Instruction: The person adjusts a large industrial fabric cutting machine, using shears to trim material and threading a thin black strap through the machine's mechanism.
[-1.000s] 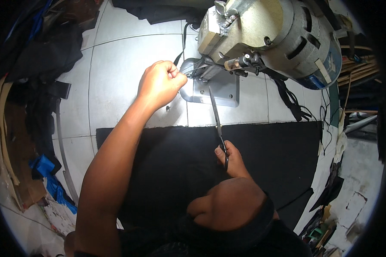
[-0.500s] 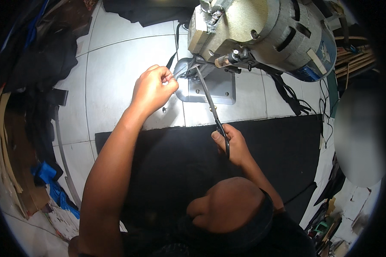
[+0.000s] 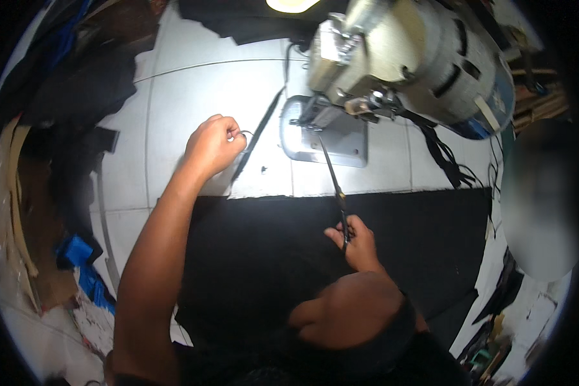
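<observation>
My left hand (image 3: 213, 147) is closed in a pinch above the white tiles, left of the machine's base plate (image 3: 344, 147). From its fingertips sticks a small dark curved piece (image 3: 246, 133), too small to name. Scissors (image 3: 341, 195) are held in my right hand (image 3: 359, 244), their blades pointing away from me and the tips over the base plate. A narrow black strip (image 3: 262, 128) runs down across the tiles between my left hand and the plate. Black cloth (image 3: 270, 251) lies spread under my forearms, and my right hand is above it.
The large cream and grey machine head (image 3: 392, 51) rises over the plate at the far right. Dark cloth (image 3: 238, 19) lies behind it, and more dark cloth (image 3: 77, 83) is heaped at the left. Black cords (image 3: 444, 154) trail at the right.
My left hand has drawn away leftward from the machine's plate, still pinched. The scissors have pulled back from the machine's working end. The whole view has shifted slightly.
</observation>
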Tool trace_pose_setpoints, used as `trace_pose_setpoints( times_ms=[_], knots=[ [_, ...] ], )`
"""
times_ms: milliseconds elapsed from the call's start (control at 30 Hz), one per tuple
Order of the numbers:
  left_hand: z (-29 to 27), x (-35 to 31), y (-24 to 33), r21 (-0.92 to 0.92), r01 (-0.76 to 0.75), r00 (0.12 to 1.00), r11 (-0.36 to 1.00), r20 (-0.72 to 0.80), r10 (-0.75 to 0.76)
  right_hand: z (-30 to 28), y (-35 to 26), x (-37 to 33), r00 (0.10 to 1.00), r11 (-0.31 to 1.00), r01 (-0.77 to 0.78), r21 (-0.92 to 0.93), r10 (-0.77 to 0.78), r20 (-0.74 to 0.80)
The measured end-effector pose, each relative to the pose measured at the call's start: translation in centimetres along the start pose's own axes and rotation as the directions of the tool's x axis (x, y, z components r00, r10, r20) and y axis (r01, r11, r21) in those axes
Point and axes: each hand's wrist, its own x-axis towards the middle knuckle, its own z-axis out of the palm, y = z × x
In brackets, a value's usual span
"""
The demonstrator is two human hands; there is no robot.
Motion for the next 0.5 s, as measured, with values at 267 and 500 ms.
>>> trace_pose_setpoints(
  times_ms=[267, 500],
  knots=[
    [-9.4, -2.7, -5.8, 0.384, -0.086, 0.994, 0.919, 0.092, 0.055, -1.9, 3.8, -1.2, 1.000, 0.979, 0.005, -0.205, -0.005, -0.001],
    [-17.5, -14.1, -15.6, 0.473, 0.105, 0.994, 0.875, -0.044, -0.095, -0.7, 4.5, 1.5, 0.995, 0.929, 0.099, -0.357, -0.091, 0.040]
  ],
)
